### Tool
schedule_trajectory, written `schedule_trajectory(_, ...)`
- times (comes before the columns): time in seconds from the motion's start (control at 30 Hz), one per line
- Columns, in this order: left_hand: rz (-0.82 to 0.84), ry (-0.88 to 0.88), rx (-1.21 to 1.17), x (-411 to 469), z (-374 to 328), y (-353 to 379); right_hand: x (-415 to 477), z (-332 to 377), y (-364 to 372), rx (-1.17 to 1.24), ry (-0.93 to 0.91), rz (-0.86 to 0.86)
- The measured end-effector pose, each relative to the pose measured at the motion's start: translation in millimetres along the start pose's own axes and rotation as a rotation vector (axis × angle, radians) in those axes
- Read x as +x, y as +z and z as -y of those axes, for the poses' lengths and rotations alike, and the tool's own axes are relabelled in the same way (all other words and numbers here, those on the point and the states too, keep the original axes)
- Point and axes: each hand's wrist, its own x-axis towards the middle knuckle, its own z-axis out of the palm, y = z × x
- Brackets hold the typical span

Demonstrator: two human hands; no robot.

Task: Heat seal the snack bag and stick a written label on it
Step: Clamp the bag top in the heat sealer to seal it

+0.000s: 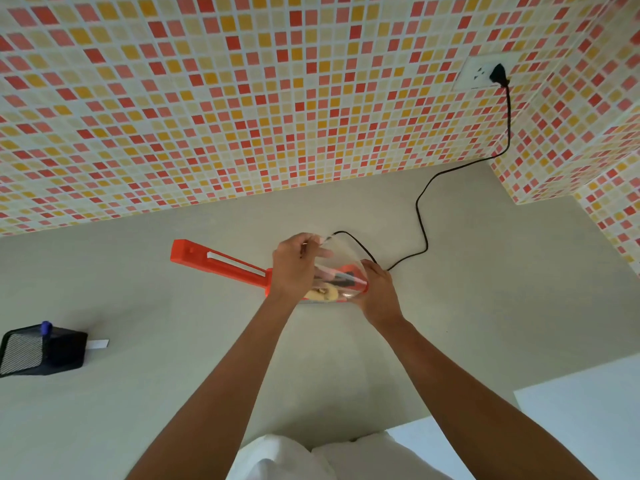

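Note:
A clear plastic snack bag (341, 268) with pale yellow snacks at its bottom is held up above the counter by both hands. My left hand (294, 263) pinches the bag's upper left edge. My right hand (379, 292) grips its lower right side. An orange heat sealer (221, 261) lies on the counter behind the bag, its right end hidden by the bag and my hands. A small white label strip (98, 344) lies on the counter at the left, beside the pen holder.
A black mesh pen holder (41, 351) with a blue pen (45, 329) stands at the left. The sealer's black cord (420, 216) runs to a plug in the wall socket (479, 76). The grey counter (173, 393) ends at the lower right; tiled walls close the back and right.

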Motion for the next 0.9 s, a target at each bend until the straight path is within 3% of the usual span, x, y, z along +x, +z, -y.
schedule_trajectory(0.17,0.048,0.029,0.005,-15,24,-17,0,-7,2,-0.002,0.008,0.013)
schedule_trajectory(0.4,0.097,-0.006,-0.164,-46,49,-35,-7,-7,0,-0.005,0.05,0.044)
schedule_trajectory(0.57,0.056,-0.032,-0.206,-55,64,-47,-28,18,1,0.395,0.08,-0.164)
schedule_trajectory(0.67,0.024,-0.049,-0.238,-62,70,-53,-52,52,-11,0.739,0.153,0.035)
schedule_trajectory(0.73,0.007,-0.062,-0.269,-66,71,-57,-61,67,-12,0.78,0.102,0.17)
schedule_trajectory(0.9,-0.032,-0.074,-0.32,-78,77,-79,-68,96,-3,0.765,0.059,0.314)
